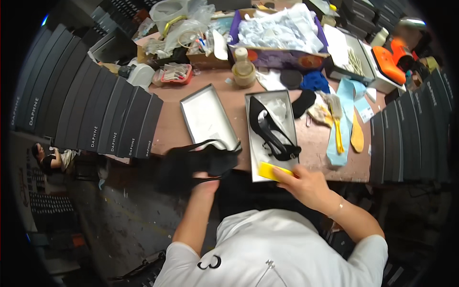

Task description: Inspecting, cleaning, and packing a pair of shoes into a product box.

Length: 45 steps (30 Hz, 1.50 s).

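Note:
My left hand is closed on a dark black item with thin straps, held in front of the table's near edge. Motion smears it, so I cannot make out its exact kind. Between thumb and fingers, my right hand grips a flat yellow block over the near end of an open shoe box. Inside that box lie black high-heeled slingback shoes with white tissue paper. To its left rests the grey-edged box lid, white inside facing up.
Stacked dark shoe boxes stand left and right. A yellow-handled brush lies on light blue cloth, beside an orange insole-shaped piece. Farther back are a glue jar and a purple carton of crumpled tissue.

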Each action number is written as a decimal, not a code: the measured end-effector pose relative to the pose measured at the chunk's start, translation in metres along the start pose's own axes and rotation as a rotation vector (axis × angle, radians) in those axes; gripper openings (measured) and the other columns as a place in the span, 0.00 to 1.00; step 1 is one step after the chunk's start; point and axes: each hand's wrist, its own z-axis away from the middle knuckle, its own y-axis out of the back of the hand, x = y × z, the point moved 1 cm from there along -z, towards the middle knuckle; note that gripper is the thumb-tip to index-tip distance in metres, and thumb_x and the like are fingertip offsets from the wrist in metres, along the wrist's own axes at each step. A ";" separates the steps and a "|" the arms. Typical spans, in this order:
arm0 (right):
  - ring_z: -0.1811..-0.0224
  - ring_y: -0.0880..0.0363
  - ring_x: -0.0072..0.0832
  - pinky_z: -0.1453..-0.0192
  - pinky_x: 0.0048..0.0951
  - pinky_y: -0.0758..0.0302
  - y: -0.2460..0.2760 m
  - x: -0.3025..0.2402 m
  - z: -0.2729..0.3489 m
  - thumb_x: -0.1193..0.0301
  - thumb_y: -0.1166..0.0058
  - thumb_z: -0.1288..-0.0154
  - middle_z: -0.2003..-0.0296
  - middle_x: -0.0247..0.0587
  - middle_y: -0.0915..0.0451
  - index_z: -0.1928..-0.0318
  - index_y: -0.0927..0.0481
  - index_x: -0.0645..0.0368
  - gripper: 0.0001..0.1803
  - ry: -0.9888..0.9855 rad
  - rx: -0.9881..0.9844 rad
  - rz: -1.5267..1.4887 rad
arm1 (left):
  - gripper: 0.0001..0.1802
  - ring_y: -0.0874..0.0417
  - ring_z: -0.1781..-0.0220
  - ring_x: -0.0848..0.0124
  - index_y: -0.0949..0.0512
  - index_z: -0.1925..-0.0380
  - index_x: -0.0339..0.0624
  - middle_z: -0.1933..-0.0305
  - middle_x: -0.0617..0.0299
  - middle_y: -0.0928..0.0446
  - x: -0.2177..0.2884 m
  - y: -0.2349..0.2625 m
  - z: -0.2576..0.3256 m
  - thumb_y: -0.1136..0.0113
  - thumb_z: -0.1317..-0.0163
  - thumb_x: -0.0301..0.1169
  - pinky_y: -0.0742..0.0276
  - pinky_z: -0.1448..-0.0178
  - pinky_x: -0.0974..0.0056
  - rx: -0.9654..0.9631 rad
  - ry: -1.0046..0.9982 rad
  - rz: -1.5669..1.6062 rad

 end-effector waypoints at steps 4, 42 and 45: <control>0.82 0.24 0.34 0.82 0.37 0.28 -0.037 -0.008 -0.038 0.64 0.49 0.34 0.71 0.42 0.29 0.36 0.31 0.38 0.25 0.176 0.012 -0.022 | 0.16 0.18 0.52 0.64 0.23 0.55 0.44 0.56 0.57 0.20 -0.015 -0.017 0.025 0.52 0.30 0.43 0.23 0.42 0.56 -0.089 0.204 0.022; 0.71 0.21 0.50 0.69 0.48 0.25 -0.065 -0.044 -0.066 0.66 0.47 0.35 0.68 0.54 0.22 0.37 0.34 0.55 0.27 0.082 -0.053 -0.462 | 0.20 0.19 0.56 0.67 0.27 0.54 0.35 0.56 0.53 0.22 0.006 -0.043 0.052 0.61 0.25 0.41 0.22 0.50 0.64 -0.071 -0.123 -0.260; 0.71 0.21 0.51 0.68 0.47 0.24 -0.102 -0.060 -0.058 0.63 0.46 0.35 0.69 0.56 0.24 0.36 0.34 0.55 0.28 0.022 -0.148 -0.469 | 0.19 0.19 0.58 0.64 0.28 0.56 0.34 0.57 0.50 0.22 0.006 0.024 0.019 0.58 0.26 0.41 0.23 0.48 0.62 -0.052 -0.296 -0.708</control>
